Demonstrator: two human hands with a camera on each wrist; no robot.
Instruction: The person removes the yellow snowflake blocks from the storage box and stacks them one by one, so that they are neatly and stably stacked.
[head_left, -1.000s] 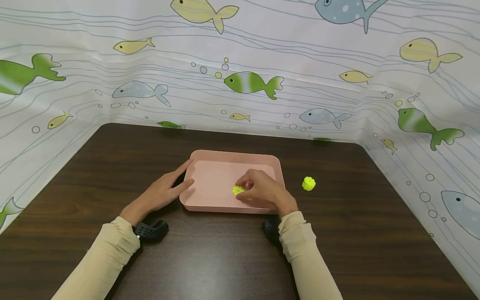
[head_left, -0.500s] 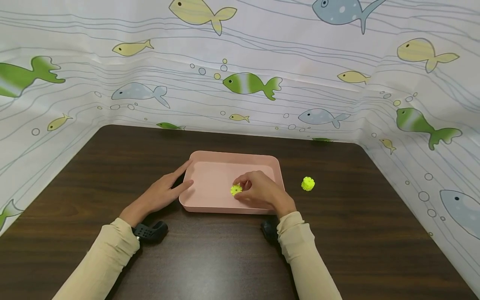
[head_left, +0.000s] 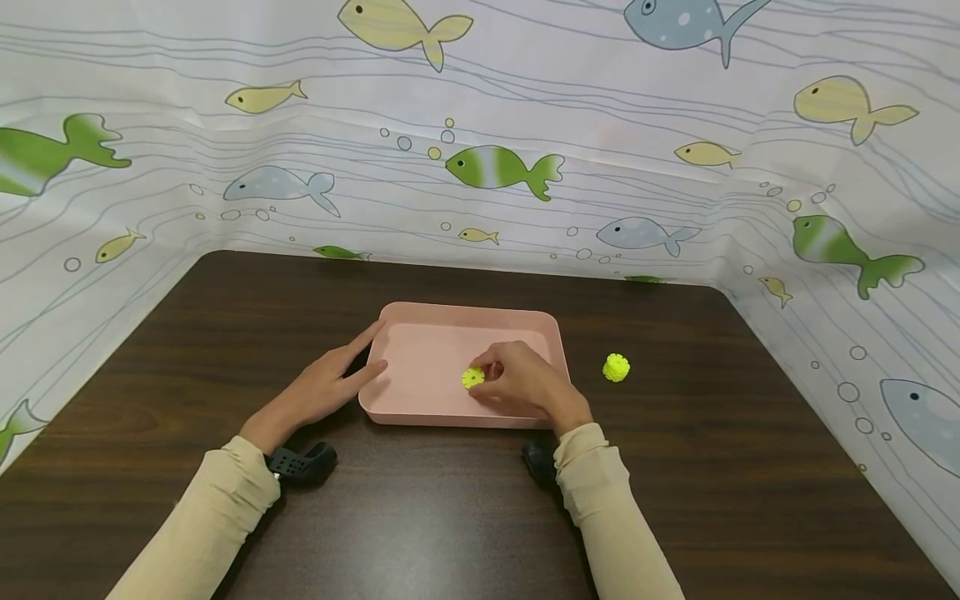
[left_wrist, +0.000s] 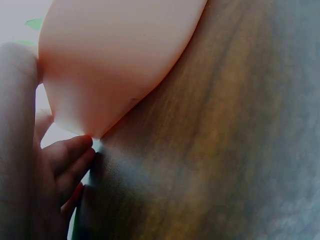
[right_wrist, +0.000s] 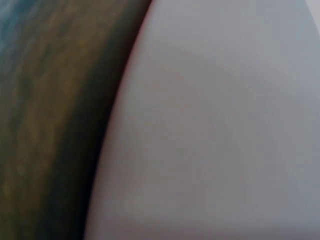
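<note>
A shallow pink tray (head_left: pixel 427 333) lies on the dark wooden table. My left hand (head_left: pixel 322 387) rests at the tray's left side in the head view, fingers extended and thumb over the rim. In the left wrist view, this hand (left_wrist: pixel 55 170) touches the tray's wall (left_wrist: pixel 100 85). Inside the tray area, my right hand (head_left: pixel 517 379) pinches a small bright yellow notched disc (head_left: pixel 472 378) with holes between thumb and fingers. Whether the disc touches the tray floor I cannot tell. The right wrist view shows only the blurred tray (right_wrist: pixel 205 130) and table, with no hand.
A bright yellow piece (head_left: pixel 617 367) with a notched edge, like a small stack, sits on the table (head_left: pixel 675 467) to the tray's right. A white fish-patterned cloth (head_left: pixel 585 100) stands behind and along both sides of the table.
The right hand and its yellow disc have shifted very slightly left within the tray. The left hand, tray and other yellow piece stay in place.
</note>
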